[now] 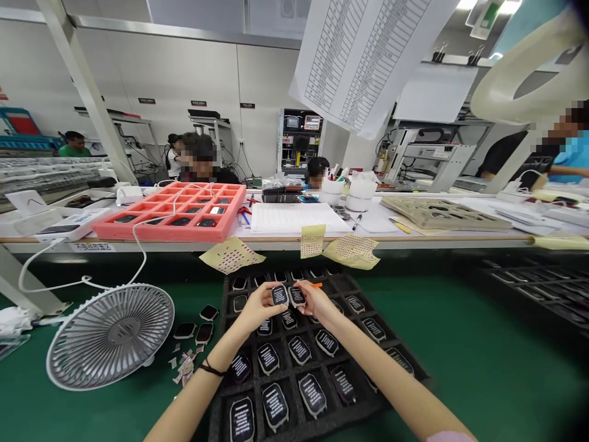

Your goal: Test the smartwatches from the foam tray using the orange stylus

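My left hand [261, 306] is closed round the edges of a smartwatch [279, 295] with white text lit on its dark screen. Close beside it, my right hand [314, 300] grips a second smartwatch [297, 296], its screen also lit with text. Something thin and orange [317, 285] sticks out by the right fingers; I cannot tell what it is. Both hands are above a black foam tray [322, 376] whose compartments hold several watches, many showing lines of text. My forearms hide part of the tray.
A round fan [122, 331] stands left on the green mat [451, 331], near loose watches [205, 333] and paper scraps [184, 367]. Above is a shelf with a pink foam tray [202, 232] and papers [294, 217]. Another dark tray [536, 294] lies right. People sit beyond.
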`<state>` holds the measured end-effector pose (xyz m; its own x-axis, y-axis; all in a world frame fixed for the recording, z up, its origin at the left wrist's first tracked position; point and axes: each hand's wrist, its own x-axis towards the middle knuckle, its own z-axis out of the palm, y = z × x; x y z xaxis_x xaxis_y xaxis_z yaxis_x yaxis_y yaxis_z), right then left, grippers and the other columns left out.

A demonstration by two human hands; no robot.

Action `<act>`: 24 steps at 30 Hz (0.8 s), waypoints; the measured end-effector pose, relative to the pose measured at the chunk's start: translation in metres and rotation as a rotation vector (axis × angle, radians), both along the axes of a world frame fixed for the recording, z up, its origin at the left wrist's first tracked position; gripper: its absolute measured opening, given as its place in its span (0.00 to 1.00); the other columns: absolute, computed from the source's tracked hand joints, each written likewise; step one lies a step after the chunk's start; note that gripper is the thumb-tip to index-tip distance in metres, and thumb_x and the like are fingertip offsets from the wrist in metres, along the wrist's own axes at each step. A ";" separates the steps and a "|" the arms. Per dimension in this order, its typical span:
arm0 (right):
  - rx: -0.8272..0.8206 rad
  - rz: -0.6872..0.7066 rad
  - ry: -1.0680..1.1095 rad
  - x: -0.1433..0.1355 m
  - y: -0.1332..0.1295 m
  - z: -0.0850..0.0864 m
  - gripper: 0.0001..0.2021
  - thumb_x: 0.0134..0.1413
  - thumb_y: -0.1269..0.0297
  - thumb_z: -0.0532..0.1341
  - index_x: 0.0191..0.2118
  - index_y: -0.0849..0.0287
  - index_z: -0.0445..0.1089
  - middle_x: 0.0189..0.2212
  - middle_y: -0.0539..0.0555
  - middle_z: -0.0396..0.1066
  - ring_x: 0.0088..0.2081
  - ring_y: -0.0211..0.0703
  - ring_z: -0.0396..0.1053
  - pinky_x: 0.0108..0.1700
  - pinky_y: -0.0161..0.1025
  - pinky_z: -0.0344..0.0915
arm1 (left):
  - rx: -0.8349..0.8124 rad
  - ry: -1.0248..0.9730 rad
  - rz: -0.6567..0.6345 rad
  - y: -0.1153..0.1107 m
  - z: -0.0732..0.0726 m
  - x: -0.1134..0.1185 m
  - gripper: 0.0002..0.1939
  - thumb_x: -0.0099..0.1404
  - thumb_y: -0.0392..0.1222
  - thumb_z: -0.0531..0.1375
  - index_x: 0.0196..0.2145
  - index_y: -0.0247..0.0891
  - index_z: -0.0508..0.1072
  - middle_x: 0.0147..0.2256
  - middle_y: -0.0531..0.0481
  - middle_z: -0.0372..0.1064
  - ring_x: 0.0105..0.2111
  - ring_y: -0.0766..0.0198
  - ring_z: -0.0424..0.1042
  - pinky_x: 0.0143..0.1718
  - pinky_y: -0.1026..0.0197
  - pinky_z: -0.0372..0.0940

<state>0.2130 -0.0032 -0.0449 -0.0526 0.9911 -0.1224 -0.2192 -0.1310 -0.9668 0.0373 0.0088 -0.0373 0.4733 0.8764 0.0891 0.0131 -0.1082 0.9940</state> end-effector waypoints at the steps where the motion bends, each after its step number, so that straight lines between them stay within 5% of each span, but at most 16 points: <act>1: 0.001 0.001 0.022 -0.003 -0.001 0.000 0.17 0.42 0.49 0.59 0.31 0.57 0.59 0.15 0.42 0.61 0.11 0.31 0.58 0.11 0.27 0.41 | 0.000 -0.001 0.013 0.001 -0.004 0.001 0.29 0.46 0.42 0.68 0.45 0.36 0.65 0.36 0.47 0.72 0.34 0.62 0.73 0.39 0.58 0.66; 8: -0.009 -0.018 0.073 -0.001 -0.005 -0.007 0.17 0.39 0.51 0.63 0.31 0.57 0.60 0.14 0.43 0.63 0.11 0.33 0.61 0.10 0.26 0.41 | -0.061 -0.019 0.129 0.002 -0.014 0.004 0.27 0.54 0.51 0.61 0.49 0.37 0.62 0.38 0.46 0.68 0.27 0.67 0.70 0.21 0.68 0.59; 12: -0.016 -0.030 0.084 0.000 -0.006 -0.011 0.16 0.40 0.52 0.63 0.29 0.57 0.61 0.13 0.42 0.61 0.10 0.32 0.59 0.10 0.27 0.40 | -0.084 -0.011 0.162 -0.001 -0.010 0.005 0.22 0.62 0.53 0.51 0.48 0.38 0.65 0.31 0.50 0.67 0.27 0.66 0.70 0.22 0.68 0.59; 24: -0.081 -0.017 0.143 0.004 -0.012 0.000 0.15 0.42 0.55 0.62 0.35 0.57 0.61 0.18 0.46 0.65 0.13 0.36 0.64 0.09 0.27 0.45 | -0.066 -0.062 0.145 0.001 -0.015 0.005 0.17 0.61 0.47 0.52 0.46 0.37 0.66 0.34 0.50 0.67 0.24 0.69 0.68 0.20 0.68 0.57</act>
